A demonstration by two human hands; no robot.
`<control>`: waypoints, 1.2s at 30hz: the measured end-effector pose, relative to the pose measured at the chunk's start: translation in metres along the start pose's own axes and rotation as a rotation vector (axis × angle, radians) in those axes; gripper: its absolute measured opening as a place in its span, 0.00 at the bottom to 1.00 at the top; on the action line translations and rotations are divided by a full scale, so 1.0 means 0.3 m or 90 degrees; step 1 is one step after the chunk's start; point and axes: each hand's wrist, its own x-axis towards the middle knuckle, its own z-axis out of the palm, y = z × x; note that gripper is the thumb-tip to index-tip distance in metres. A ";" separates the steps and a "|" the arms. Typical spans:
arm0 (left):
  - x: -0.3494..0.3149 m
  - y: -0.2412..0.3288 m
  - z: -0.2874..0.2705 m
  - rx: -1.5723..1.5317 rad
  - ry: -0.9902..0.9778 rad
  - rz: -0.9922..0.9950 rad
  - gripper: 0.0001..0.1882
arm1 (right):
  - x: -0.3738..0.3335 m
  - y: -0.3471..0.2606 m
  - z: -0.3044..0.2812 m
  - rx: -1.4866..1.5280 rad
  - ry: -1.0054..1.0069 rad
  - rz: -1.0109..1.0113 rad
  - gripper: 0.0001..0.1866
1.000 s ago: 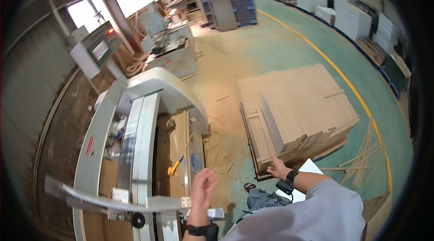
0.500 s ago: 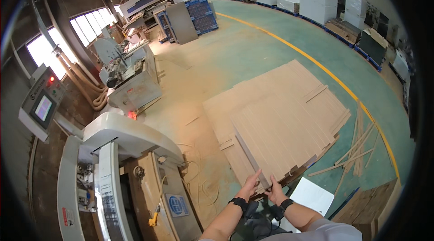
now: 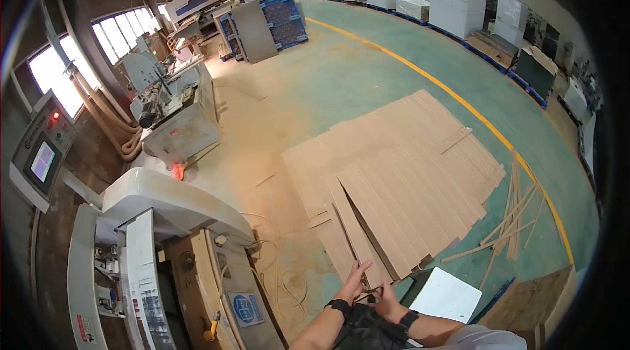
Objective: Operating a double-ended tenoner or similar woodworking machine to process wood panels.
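Observation:
A long, narrow wooden board strip lies along the left side of the top layer of a low stack of boards. My left hand is at the left edge of the strip's near end, its fingers reaching along the wood. My right hand is at the same end from the right, partly curled round it. Between them the hands hold the strip. A dark wedge-shaped gap separates it from the neighbouring strips. Some fingertips are hidden under the end. Both wrists wear dark bands.
Left stands a white machine with a control panel and a loose yellow cable. Thin offcut strips lie on the floor at right. A white panel and a wooden box are close to my right arm.
The strip has turned from standing on edge to lying flatter, and a gap shows at its right. Both hands have shifted slightly left and nearer to me. The view has moved a little.

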 end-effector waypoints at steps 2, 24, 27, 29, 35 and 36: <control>-0.077 0.038 -0.041 0.009 -0.003 0.027 0.47 | -0.020 0.022 -0.045 -0.013 0.048 0.039 0.40; -1.586 -0.001 -0.141 0.007 0.152 0.197 0.42 | -0.329 0.424 0.775 -0.104 -0.718 0.387 0.39; -1.852 0.008 -0.020 0.019 0.238 0.232 0.45 | -0.576 0.476 0.897 -0.120 -0.798 0.475 0.43; -1.992 -0.017 0.014 0.095 0.307 0.285 0.47 | -0.651 0.553 0.929 -0.097 -0.864 0.481 0.44; -2.471 0.046 0.282 0.711 0.967 0.230 0.39 | -1.113 0.735 1.035 -0.058 -0.943 0.493 0.40; -2.489 0.078 0.333 0.746 1.083 0.221 0.37 | -1.167 0.772 1.058 -0.044 -0.940 0.467 0.40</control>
